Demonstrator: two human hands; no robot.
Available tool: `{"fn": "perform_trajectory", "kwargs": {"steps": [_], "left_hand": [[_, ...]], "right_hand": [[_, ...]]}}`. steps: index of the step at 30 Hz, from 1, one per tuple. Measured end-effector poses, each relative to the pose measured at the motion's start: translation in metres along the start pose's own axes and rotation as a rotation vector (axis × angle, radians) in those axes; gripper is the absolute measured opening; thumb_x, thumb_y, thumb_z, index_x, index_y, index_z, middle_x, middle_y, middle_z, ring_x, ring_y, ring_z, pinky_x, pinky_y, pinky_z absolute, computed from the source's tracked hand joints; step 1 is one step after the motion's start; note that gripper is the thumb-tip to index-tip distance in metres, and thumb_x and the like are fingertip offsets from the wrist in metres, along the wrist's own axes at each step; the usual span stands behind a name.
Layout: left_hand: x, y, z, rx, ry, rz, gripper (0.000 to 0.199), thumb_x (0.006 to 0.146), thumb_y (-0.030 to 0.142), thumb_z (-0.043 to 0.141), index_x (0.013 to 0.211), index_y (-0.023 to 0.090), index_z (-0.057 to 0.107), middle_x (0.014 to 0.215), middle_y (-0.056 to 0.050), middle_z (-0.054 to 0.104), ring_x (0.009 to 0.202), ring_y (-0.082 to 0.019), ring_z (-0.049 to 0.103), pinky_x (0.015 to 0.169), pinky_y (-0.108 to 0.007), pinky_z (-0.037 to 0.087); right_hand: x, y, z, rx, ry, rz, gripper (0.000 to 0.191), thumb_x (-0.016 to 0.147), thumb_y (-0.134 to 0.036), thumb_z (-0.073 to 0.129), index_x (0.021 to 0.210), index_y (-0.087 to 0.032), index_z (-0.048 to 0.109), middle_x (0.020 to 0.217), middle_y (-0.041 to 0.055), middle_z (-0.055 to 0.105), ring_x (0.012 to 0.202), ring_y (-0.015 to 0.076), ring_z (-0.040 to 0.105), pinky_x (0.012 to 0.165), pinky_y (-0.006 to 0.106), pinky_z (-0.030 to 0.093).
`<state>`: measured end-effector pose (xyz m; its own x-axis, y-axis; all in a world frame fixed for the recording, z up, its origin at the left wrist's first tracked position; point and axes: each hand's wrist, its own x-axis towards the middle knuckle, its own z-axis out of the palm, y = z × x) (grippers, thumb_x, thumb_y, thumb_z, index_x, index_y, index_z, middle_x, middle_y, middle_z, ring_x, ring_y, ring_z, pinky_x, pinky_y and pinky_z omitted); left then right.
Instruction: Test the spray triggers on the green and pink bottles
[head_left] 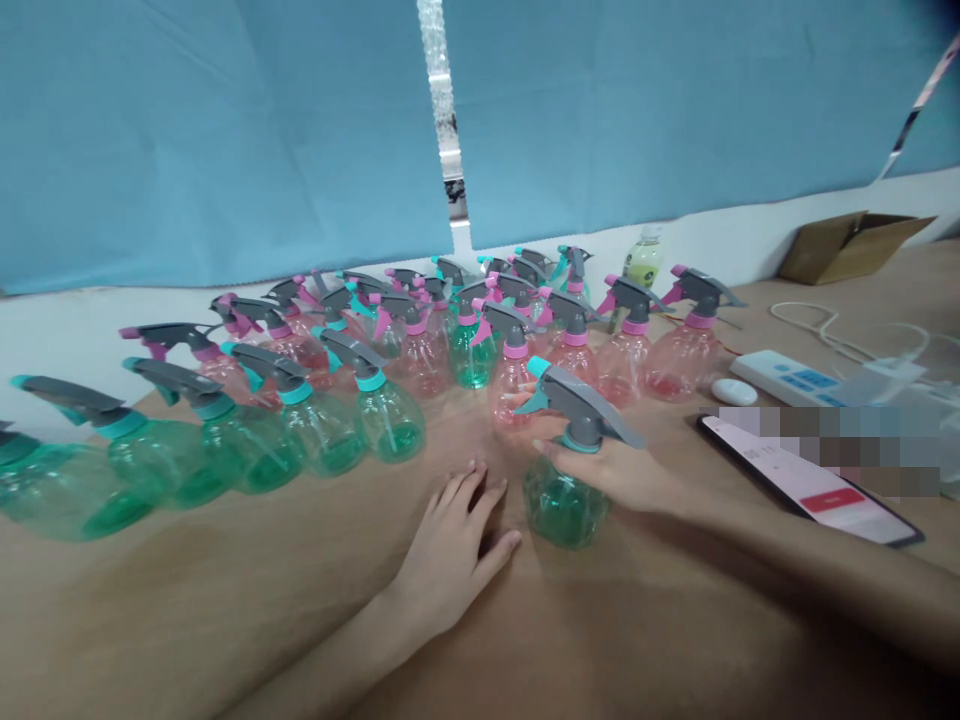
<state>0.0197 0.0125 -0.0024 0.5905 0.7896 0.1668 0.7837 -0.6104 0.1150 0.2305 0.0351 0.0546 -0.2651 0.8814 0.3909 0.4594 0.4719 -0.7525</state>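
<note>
A green spray bottle [566, 510] with a grey trigger head and teal collar stands upright in front of me. My right hand [600, 465] is closed round its neck, just under the trigger head; part of the fingers is hidden behind it. To its left, my left hand [457, 540] lies palm down on the wooden table [285, 620], fingers spread and holding nothing. Just behind my hands is a pink spray bottle [514, 385]. A row of green spray bottles, the nearest one [390, 425] to my left hand, stretches away to the left.
More pink and green spray bottles [424, 360] crowd the back. On the right lie a phone [795, 480], a white oval case [733, 391], a power strip [787, 378] and cables. A labelled drink bottle [643, 262] and an opened cardboard box [832, 250] stand near the blue-covered wall.
</note>
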Motion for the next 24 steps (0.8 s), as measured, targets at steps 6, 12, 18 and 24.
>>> {"fn": "perform_trajectory", "kwargs": {"steps": [6,12,18,24], "left_hand": [[-0.002,0.0,0.002,0.002,0.014,0.0,0.044,0.09,0.044,0.042,0.127,0.02,0.043,0.137,-0.01,0.036,0.125,-0.028,0.03,0.1,-0.046,0.027],[-0.003,-0.002,0.004,0.01,0.02,0.005,0.045,0.09,0.045,0.042,0.128,0.02,0.042,0.137,-0.01,0.035,0.126,-0.028,0.029,0.1,-0.046,0.028],[-0.002,-0.002,0.004,0.007,0.027,0.008,0.046,0.09,0.046,0.041,0.128,0.02,0.041,0.137,-0.01,0.036,0.125,-0.028,0.03,0.099,-0.047,0.028],[-0.001,-0.001,0.002,-0.005,0.032,0.005,0.045,0.09,0.045,0.042,0.127,0.02,0.043,0.137,-0.01,0.036,0.125,-0.028,0.031,0.099,-0.046,0.029]], "right_hand": [[0.001,-0.001,-0.001,0.068,-0.069,0.037,0.041,0.078,-0.029,0.048,0.119,-0.025,0.043,0.094,0.0029,0.064,0.081,0.0212,0.063,0.069,0.036,0.052],[0.002,-0.001,-0.001,0.169,-0.036,-0.001,0.04,0.078,-0.026,0.052,0.117,-0.026,0.044,0.111,0.0038,0.06,0.102,0.0214,0.058,0.085,0.038,0.049],[0.002,0.007,0.004,0.222,-0.083,0.034,0.046,0.078,-0.026,0.051,0.123,-0.028,0.039,0.107,0.0039,0.061,0.103,0.0218,0.057,0.086,0.039,0.049],[0.001,0.01,0.005,0.179,-0.049,0.046,0.046,0.078,-0.028,0.052,0.122,-0.029,0.039,0.099,0.0023,0.063,0.094,0.023,0.061,0.083,0.043,0.051]]}}
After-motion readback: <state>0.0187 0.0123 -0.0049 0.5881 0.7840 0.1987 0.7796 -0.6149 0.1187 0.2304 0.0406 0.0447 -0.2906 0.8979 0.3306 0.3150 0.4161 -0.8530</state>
